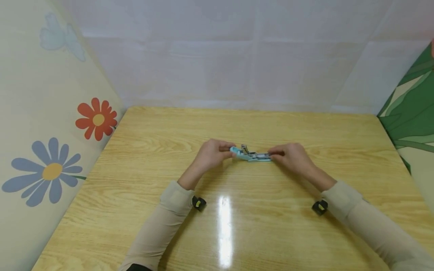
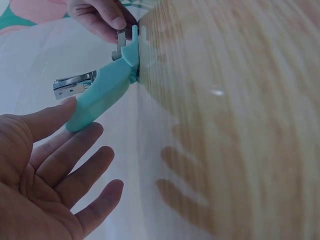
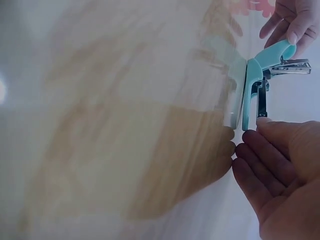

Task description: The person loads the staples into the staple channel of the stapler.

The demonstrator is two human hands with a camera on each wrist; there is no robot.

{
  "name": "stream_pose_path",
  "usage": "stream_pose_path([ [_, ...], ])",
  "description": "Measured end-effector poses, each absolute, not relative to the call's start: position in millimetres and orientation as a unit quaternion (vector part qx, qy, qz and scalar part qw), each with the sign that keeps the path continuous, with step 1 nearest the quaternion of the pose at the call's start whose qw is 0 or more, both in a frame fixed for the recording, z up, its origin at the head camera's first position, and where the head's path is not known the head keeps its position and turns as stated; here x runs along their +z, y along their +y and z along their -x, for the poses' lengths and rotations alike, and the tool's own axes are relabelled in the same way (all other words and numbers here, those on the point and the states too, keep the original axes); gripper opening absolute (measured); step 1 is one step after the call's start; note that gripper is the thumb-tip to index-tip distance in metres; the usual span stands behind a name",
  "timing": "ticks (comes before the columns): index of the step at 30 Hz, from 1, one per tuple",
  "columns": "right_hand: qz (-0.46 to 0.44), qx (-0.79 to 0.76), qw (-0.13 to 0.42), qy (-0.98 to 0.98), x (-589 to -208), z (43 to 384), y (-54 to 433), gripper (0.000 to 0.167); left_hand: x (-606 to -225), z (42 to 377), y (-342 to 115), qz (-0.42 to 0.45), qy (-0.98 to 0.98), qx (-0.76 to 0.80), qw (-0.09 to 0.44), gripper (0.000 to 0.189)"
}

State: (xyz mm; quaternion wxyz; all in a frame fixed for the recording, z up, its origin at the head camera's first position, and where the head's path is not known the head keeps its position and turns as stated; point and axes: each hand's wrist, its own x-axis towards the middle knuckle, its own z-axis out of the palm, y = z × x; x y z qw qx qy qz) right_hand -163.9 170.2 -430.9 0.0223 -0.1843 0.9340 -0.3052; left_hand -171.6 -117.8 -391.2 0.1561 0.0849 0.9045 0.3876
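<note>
A mint-green stapler point(image 1: 242, 156) lies opened out near the middle of the table, its metal staple parts showing on top. My left hand point(image 1: 211, 156) pinches the end of its raised cover between thumb and fingers. At the other end, my right hand point(image 1: 294, 159) pinches the base and metal rail with the thumb on top. In the left wrist view the cover point(image 2: 102, 95) tilts up from the table, and a metal piece point(image 2: 75, 84) stands out from it. The right wrist view shows the dark metal rail point(image 3: 262, 100) along the base, beneath my thumb.
The wood-patterned table point(image 1: 152, 150) reflects a bright strip of light in front of the hands. A white cloth point(image 1: 203, 67) hangs behind it. Panels with painted flowers point(image 1: 52, 171) and green leaves point(image 1: 413, 109) stand at the sides. Small black cameras point(image 1: 199, 203) sit at both wrists.
</note>
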Motion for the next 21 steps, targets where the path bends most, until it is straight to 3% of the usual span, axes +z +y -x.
stream_pose_path([
  [9,0.187,-0.302,0.017,0.935,-431,162,172,0.019,-393,171,-113,-0.092,0.908,0.379,0.151,0.039],
  [17,0.190,-0.294,0.007,0.937,-432,163,171,0.017,-391,168,-103,-0.155,0.935,0.311,0.078,0.039],
  [21,0.188,-0.295,0.011,0.937,-430,164,170,0.017,-388,167,-90,-0.167,0.936,0.303,0.068,0.041],
])
